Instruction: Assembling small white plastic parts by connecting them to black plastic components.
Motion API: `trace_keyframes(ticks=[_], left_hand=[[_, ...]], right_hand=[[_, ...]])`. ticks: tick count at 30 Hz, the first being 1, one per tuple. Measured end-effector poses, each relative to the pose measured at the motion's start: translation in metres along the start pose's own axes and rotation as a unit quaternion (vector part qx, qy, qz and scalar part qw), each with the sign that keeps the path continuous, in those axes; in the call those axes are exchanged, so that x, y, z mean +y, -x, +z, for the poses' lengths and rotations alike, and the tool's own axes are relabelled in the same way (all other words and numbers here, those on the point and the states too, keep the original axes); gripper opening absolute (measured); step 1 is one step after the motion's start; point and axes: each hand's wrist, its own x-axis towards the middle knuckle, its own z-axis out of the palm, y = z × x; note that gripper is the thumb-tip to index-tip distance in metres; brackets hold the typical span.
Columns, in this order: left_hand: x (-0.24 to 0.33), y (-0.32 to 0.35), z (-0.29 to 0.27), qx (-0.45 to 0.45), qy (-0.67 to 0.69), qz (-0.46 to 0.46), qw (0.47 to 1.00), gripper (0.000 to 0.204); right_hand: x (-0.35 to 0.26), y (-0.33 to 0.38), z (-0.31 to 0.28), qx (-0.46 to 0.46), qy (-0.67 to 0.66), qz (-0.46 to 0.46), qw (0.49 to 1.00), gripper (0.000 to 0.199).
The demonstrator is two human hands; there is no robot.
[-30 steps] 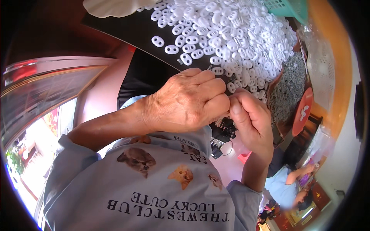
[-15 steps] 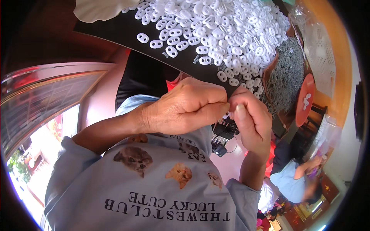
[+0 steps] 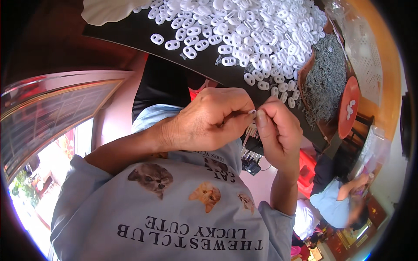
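Observation:
My left hand (image 3: 211,118) is closed, and a small white plastic piece (image 3: 252,112) peeks out at the tips of its thumb and forefinger. Against it, my right hand (image 3: 281,130) pinches with thumb and curled fingers; what they grip is hidden. The two hands meet at the fingertips in front of my chest, just off the table's near edge. Beyond them lies a big heap of white oval two-hole cord-lock pieces (image 3: 248,39), with several loose ones along its front. A pile of small grey metal springs (image 3: 324,78) lies to the right of the heap.
The dark tabletop (image 3: 126,37) ends close beyond my hands. A cream scalloped dish (image 3: 109,11) sits at far left. At right is a red plate (image 3: 347,119) holding a few white pieces. Another person in a blue top (image 3: 333,206) bends over at lower right, near a red stool (image 3: 307,172).
My right hand has turned slightly and its thumb has come in against the left fingertips. The white piece now shows between the hands. The view has shifted a little.

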Motion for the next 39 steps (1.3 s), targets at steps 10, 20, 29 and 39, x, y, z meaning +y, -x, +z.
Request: trace_keyframes(ticks=[10,20,29,39], left_hand=[[-0.009,0.001,0.009,0.029,0.01,0.012,0.999,0.009],[-0.004,0.004,0.011,0.021,-0.016,-0.034,0.999,0.01],[-0.007,0.005,0.011,0.041,0.046,-0.068,0.996,0.01],[-0.01,0.01,0.009,0.037,0.186,-0.153,0.97,0.009]], right_hand=[[0.031,-0.007,-0.097,0.1,0.301,0.033,0.948,0.01],[0.067,-0.03,-0.122,0.041,0.401,0.054,0.914,0.01],[0.069,-0.027,-0.129,0.083,0.366,0.094,0.922,0.008],[0.057,-0.023,-0.126,0.092,0.336,0.102,0.932,0.009]])
